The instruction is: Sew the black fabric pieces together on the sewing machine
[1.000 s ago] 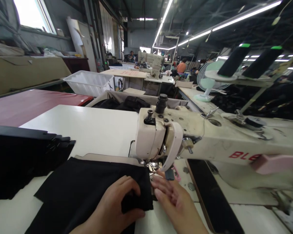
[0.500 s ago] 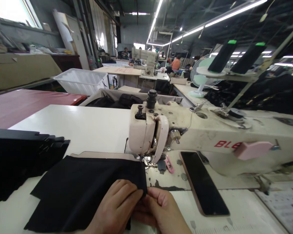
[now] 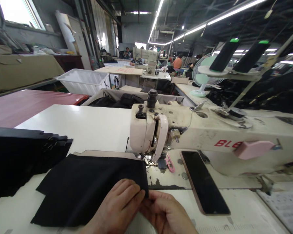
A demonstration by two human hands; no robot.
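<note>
Left hand (image 3: 119,203) gripping black cloth (image 3: 92,185) near its right edge; cloth lies on the table (image 3: 95,125), top-right corner at the sewing machine's presser foot (image 3: 150,161). Right hand (image 3: 169,209) pinching same edge; was up by the foot 1 s ago.

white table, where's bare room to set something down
Bare tabletop shows between the black stack and the sewing machine, beyond the black cloth; a smaller patch lies right of the phone. Crowded: the cloth's right edge, with the left hand and right hand there.
</note>
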